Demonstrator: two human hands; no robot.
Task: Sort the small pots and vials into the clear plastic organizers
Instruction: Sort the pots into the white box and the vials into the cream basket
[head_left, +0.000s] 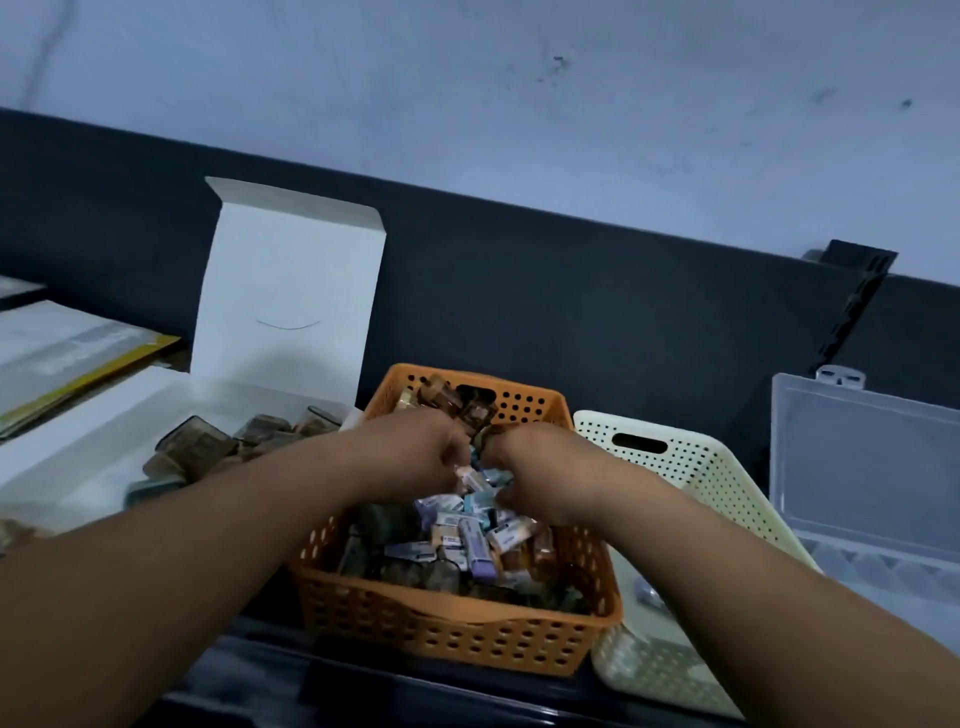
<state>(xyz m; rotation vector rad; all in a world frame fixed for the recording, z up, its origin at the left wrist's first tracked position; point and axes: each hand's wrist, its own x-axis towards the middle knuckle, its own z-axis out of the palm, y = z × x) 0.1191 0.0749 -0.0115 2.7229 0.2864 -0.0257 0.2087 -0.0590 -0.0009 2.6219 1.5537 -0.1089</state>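
Both forearms (182, 571) reach over the orange basket (457, 639), heaped with small vials (467, 530). Left hand (415, 452) pinches a pale vial (470, 477); right hand (540, 473) curls among them, its hold unclear. Brown pots (208, 452) lie in a white box (280, 291) left of the basket, the clear organizer (862, 467) well right.

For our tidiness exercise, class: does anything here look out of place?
One small grey item lies alone in the cream basket, apart from the pile in the orange basket. Nothing else stands out.
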